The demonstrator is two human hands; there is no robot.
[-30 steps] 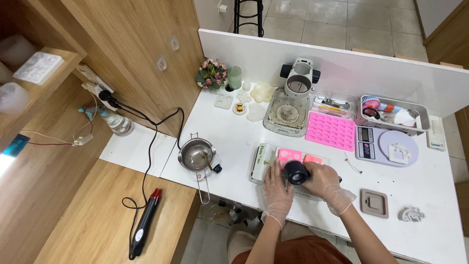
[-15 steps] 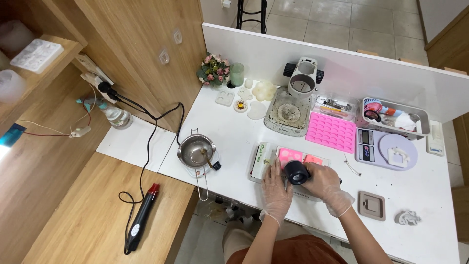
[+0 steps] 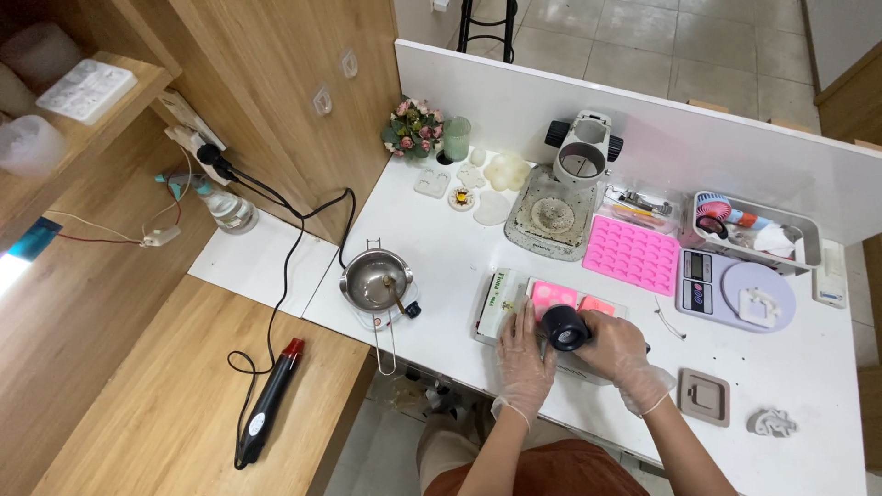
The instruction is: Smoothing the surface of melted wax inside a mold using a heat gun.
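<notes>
Two gloved hands meet over our tray (image 3: 514, 342) of pink moulds (image 3: 554, 295): our right hand (image 3: 617, 352) curls closed around the dark cup (image 3: 565, 328), our left hand (image 3: 525, 356) rests flat-fingered just beside it.

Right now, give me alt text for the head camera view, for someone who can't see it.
Two gloved hands meet at a white table's near edge: the right hand holds a dark round cup over a tray with pink moulds, the left hand resting beside it. Around them sit a small metal pot, a pink silicone mould sheet and a digital scale.
</notes>
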